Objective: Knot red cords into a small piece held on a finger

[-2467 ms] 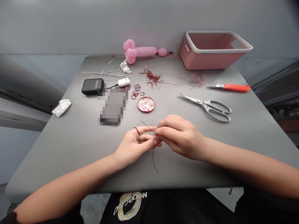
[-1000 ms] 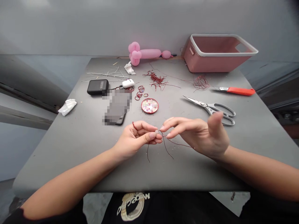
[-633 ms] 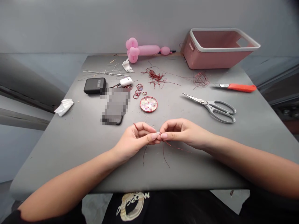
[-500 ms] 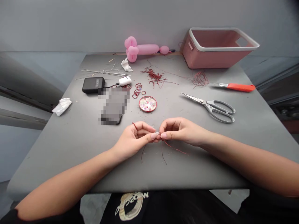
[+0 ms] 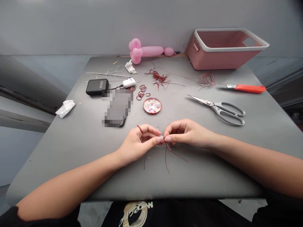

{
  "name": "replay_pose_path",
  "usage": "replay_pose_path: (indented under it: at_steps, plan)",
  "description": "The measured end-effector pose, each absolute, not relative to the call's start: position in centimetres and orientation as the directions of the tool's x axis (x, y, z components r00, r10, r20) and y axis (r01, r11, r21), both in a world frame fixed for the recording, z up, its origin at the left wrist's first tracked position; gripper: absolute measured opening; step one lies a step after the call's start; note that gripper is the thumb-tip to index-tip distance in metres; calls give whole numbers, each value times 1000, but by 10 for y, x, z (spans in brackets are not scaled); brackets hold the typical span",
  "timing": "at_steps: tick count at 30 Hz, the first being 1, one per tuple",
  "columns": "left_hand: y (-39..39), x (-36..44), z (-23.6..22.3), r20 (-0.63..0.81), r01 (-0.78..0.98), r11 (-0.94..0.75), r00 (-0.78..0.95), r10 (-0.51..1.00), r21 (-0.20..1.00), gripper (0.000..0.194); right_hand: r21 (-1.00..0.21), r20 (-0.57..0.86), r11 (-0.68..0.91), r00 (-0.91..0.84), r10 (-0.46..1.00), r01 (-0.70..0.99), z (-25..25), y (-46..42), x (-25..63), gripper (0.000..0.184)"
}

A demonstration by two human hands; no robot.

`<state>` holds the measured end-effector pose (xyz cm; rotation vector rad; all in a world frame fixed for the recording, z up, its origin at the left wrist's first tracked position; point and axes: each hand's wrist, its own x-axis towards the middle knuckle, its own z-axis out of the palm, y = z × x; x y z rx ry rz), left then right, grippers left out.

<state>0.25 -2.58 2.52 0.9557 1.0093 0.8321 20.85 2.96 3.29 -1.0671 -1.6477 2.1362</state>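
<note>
Bead (image 5: 162, 136): pinched in left fingers (image 5: 155, 141)
Red cord (image 5: 168, 147): held by right fingers (image 5: 174, 138), just beside bead
Loose ends: are hung below both fingers

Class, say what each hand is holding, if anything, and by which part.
The left hand pinches a pale bead by its side; the right hand pinches dark red cord beside the bead.

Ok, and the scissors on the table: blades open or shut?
Shut: the blades of the scissors lie together as one narrow point, though the two handle loops sit slightly apart.
</note>
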Motion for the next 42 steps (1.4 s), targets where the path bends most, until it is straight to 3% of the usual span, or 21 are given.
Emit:
replay_pose_path:
  at_steps: [14, 26, 31, 34, 38, 42]
  plan:
    - [-29, 6, 19, -217, -69, 251, 321, 922, 965, 24, -956, -293, -189, -702, 649, 225, 27, 23, 207, 23]
    - [-31, 8, 17, -180, 78, 164, 290, 940, 983, 20, -943, -139, 93, -633, 762, 319, 13, 14, 202, 19]
    - [-30, 8, 9, -87, 110, 55, 313, 946, 992, 20, -879, 53, 303, -557, 829, 367, 13, 7, 195, 17]
    - [-30, 8, 6, -64, 111, 34, 285, 956, 993, 22, -921, 8, 229, -571, 821, 316, 17, 9, 194, 15]
    - [-31, 8, 8, -77, 9, 77, 272, 959, 997, 24, -985, -163, -56, -749, 642, 165, 19, 25, 200, 15]
    - [-30, 8, 12, -103, -103, 135, 269, 958, 985, 27, -988, -140, -129, -805, 576, 79, 13, 38, 207, 18]
